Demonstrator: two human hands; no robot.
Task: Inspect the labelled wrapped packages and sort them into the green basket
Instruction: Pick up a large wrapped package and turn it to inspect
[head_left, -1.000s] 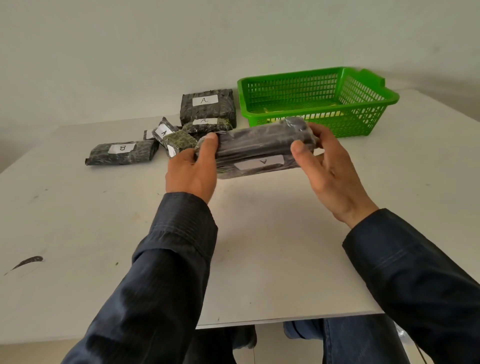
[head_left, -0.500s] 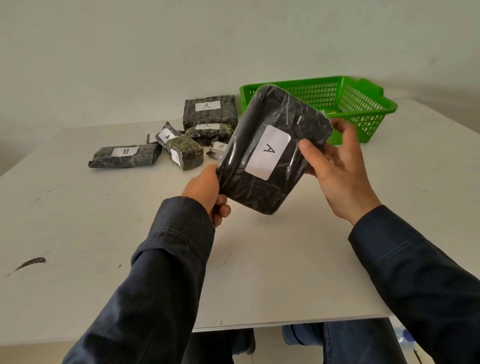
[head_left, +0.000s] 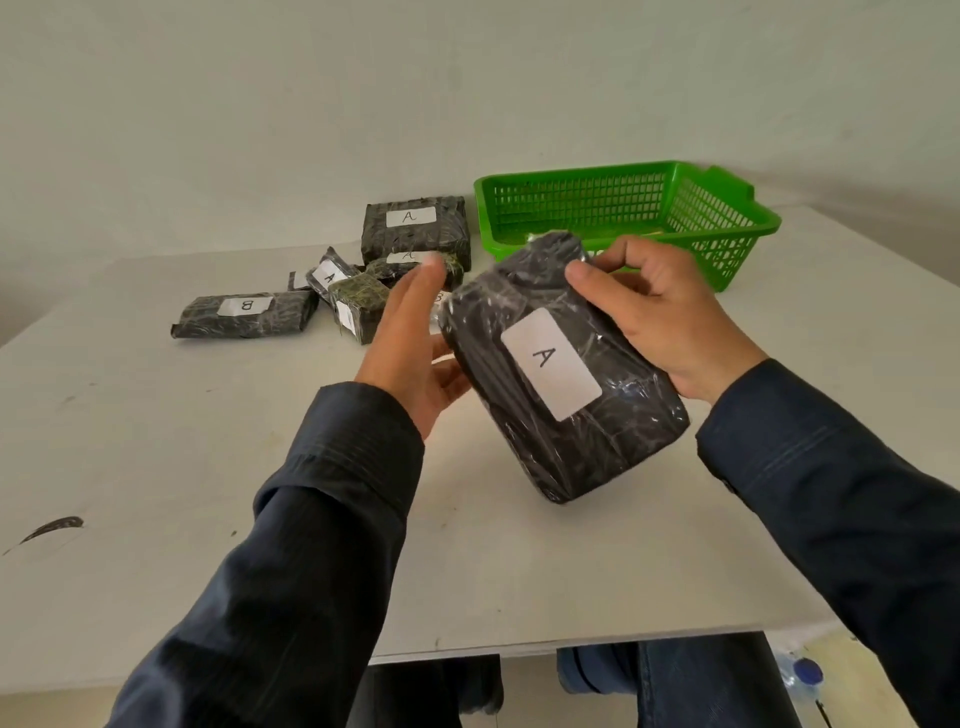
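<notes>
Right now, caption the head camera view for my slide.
Right hand holds the wrapped package labelled A above the table, left hand open beside it, green basket behind.

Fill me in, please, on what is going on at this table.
A person is inspecting a black wrapped package, held above the table in the right hand with its "A" label facing up. The left hand is open beside it. Other packages, labelled A or B, lie in a cluster left of the green basket, where no package shows.
</notes>
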